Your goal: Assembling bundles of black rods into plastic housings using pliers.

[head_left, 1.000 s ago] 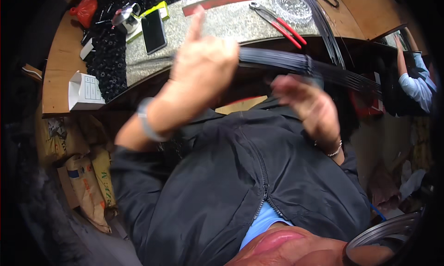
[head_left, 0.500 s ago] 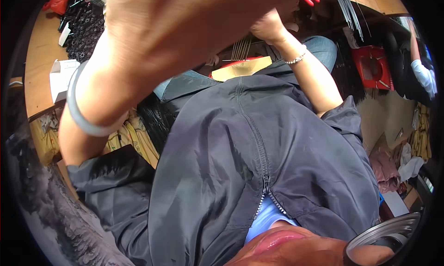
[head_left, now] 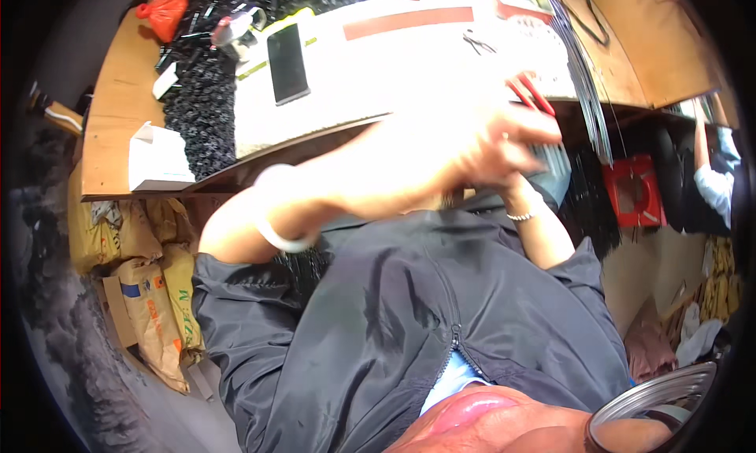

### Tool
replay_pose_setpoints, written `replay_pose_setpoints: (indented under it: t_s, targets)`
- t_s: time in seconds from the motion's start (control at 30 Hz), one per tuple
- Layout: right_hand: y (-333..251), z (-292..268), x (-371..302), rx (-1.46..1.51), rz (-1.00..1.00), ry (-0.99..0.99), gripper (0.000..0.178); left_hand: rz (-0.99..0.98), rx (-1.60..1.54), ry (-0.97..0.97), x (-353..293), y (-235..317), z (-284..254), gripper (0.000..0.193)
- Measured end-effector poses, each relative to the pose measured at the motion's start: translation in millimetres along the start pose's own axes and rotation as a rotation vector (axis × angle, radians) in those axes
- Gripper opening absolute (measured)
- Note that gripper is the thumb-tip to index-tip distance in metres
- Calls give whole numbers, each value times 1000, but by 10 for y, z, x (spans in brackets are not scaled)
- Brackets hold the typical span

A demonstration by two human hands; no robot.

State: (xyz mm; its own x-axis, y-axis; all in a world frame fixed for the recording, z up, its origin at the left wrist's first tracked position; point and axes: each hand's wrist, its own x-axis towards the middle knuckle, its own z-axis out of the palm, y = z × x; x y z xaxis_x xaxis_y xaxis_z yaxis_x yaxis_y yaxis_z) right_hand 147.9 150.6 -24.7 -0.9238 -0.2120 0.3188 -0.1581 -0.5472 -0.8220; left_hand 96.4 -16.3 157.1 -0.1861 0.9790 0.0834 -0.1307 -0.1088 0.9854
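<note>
I see my left hand [head_left: 465, 150] blurry, held over my right hand [head_left: 524, 177]. Both sit at the surface [head_left: 378, 83] edge, by the red pliers [head_left: 529, 93] and thin black rods [head_left: 579, 75]. I cannot tell if any fingers are pinching.

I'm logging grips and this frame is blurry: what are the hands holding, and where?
Cannot tell. The left hand is motion-blurred and hides the right hand; only the right wrist shows. Thin dark rods lie nearby.
</note>
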Motion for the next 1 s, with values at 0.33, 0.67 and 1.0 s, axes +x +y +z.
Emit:
replay_pose_setpoints:
  t_s: [0.33, 0.67, 1.0]
  targets:
    - [-195, 161, 33, -225, 227, 417, 50, -433, 1176, 751, 246, -467, -1637, 38]
    - [-147, 40, 231, -164, 257, 428, 48, -921, 1437, 1263, 390, -678, -3228, 25]
    - [-137, -15, 279, -197, 254, 448, 48, -885, 1318, 1119, 432, -594, -3416, 38]
